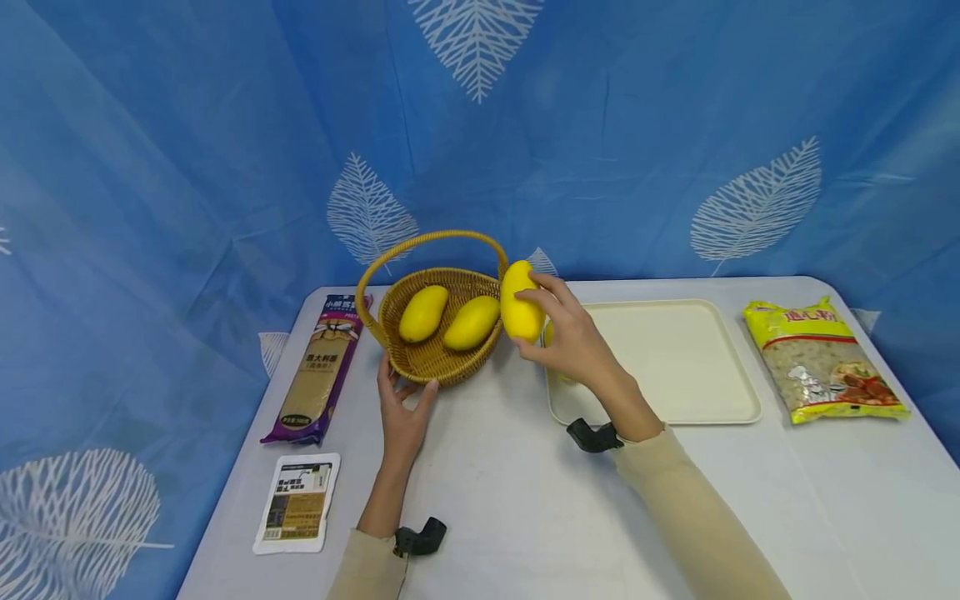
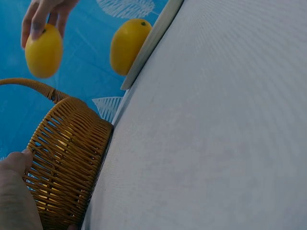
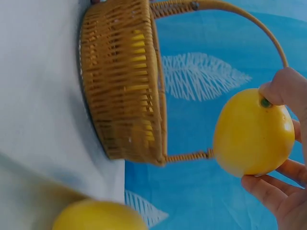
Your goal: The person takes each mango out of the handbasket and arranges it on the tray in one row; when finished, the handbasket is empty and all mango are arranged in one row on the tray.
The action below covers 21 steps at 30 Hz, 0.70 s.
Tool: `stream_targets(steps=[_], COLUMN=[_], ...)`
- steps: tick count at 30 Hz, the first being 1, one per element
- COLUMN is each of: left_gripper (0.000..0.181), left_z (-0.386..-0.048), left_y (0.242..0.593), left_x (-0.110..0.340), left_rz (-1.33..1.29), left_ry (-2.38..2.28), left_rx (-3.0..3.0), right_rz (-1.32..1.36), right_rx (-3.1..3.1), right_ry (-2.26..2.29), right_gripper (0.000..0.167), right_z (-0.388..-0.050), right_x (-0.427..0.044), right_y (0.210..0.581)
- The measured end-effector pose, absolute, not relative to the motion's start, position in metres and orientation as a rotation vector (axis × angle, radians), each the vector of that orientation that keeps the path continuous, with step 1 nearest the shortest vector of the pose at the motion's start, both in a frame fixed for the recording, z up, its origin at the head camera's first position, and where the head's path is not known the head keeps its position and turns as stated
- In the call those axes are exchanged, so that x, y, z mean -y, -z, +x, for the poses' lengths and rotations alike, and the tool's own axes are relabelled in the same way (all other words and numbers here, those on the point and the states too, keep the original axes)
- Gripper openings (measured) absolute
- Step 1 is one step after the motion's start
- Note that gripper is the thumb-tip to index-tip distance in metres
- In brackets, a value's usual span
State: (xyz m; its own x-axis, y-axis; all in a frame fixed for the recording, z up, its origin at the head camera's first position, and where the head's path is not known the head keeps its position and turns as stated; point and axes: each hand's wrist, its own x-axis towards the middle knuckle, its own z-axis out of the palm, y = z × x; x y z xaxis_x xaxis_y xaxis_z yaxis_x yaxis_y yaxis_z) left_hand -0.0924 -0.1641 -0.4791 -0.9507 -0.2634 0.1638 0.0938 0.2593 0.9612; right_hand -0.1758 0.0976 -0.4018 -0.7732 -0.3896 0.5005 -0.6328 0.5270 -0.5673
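Near worktop's (image 1: 510, 508) back edge, right hand (image 1: 572, 333) is pinching mango (image 1: 521, 307), left hand (image 1: 402, 421) gripping basket (image 1: 454, 368); two mangoes (image 1: 423, 314) lying inside, one more mango (image 2: 127, 46) left on tray (image 1: 660, 358).

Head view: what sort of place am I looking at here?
Probably a staged tabletop workspace rather than a working kitchen, though I can't be certain. Blue leaf-print cloth forms the backdrop, and the white tabletop has a wicker basket and cream tray laid out on it.
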Motion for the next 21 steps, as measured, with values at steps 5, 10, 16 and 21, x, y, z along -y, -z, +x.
stream_targets(steps=[5,10,16,21], left_gripper=[0.086,0.087,0.087,0.087], left_z=[-0.093,-0.094,-0.094,-0.095], left_y=[0.481,0.482,0.482,0.482], left_x=[0.165,0.165,0.166,0.166], left_rz=[0.153,0.13,0.137,0.131], left_ry=[1.765,1.775,1.761,1.775], left_rx=[2.224,2.213,2.228,2.22], right_rz=[0.798,0.734,0.644,0.61], right_rx=[2.408,2.386,2.374,2.389], right_ry=[-1.116,-1.119,-1.168,-1.191], right_gripper=[0.056,0.059,0.063,0.061], right_z=[-0.166,-0.159,-0.156,-0.157], right_x=[-0.12,-0.148,-0.18,-0.197], right_y=[0.404,0.413,0.431,0.446])
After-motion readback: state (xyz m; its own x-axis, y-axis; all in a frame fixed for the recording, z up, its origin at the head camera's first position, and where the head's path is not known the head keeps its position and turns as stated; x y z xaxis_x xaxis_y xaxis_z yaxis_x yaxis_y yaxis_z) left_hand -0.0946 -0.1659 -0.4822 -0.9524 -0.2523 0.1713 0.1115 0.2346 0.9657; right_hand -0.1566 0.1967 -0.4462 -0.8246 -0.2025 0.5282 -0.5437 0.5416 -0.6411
